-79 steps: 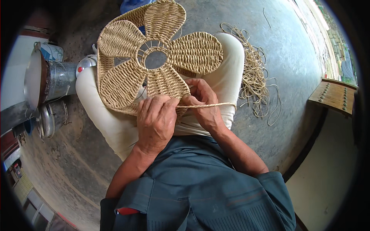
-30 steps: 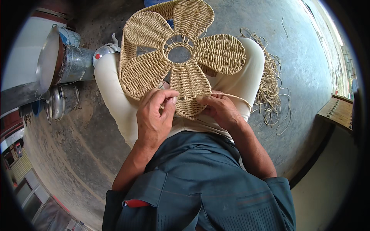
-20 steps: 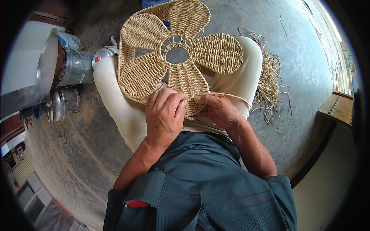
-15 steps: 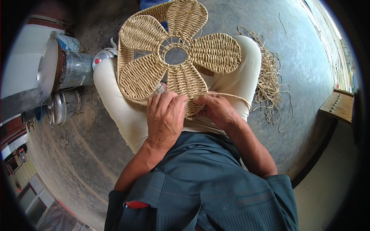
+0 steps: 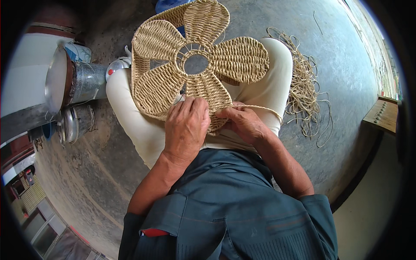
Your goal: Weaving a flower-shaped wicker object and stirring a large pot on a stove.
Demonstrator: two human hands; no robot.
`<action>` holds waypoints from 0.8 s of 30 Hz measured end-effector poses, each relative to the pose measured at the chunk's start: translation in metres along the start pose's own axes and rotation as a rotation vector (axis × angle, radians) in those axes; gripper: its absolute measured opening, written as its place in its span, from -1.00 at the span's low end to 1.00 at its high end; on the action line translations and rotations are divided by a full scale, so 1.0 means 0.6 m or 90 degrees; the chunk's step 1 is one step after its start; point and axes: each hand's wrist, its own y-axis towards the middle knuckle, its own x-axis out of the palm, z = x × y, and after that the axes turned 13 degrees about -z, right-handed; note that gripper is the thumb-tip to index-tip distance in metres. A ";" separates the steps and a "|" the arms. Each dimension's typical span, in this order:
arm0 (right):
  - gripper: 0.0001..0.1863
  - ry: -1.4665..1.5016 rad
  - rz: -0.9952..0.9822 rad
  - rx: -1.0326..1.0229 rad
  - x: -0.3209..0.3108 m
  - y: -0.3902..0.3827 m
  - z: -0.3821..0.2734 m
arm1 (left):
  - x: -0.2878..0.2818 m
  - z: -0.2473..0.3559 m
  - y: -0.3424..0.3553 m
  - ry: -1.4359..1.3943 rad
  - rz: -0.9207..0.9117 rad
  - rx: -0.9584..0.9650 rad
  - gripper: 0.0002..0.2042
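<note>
A woven straw piece [image 5: 239, 56] with several petal shapes around a ring with an open centre lies across my lap. My left hand [image 5: 185, 125] is curled over the lower petal's edge, its fingertips pressed into the weave. My right hand [image 5: 246, 125] grips the right side of that edge, thumb on top and the other fingers largely hidden beneath. A single cord [image 5: 264, 108] runs from beside the right hand over my right knee. Whatever lies under the left fingertips is hidden.
A tangled heap of cord [image 5: 303, 99] lies on the concrete floor [image 5: 346, 69] beyond my right knee. At left are metal containers [image 5: 89, 84], a kettle [image 5: 116, 65] and a blue bucket [image 5: 48, 129]. Blue plastic [image 5: 167, 6] shows behind the piece. A wooden board [image 5: 381, 113] is at right.
About a second ago my left index finger was stretched out; now the left fingers are bunched over the petal's edge. The right hand keeps its grip. The whole view has shifted slightly.
</note>
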 end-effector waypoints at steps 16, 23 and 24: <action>-0.74 -0.190 -0.020 0.033 0.021 -0.017 -0.062 | -0.036 0.007 0.002 0.006 -0.126 0.063 -0.84; -0.71 -0.154 -0.132 -0.015 -0.017 0.021 -0.013 | -0.046 0.006 0.019 0.036 -0.199 0.103 -0.88; -0.72 -0.170 -0.119 -0.011 -0.019 0.023 -0.008 | -0.042 0.006 0.018 0.066 -0.211 0.093 -0.91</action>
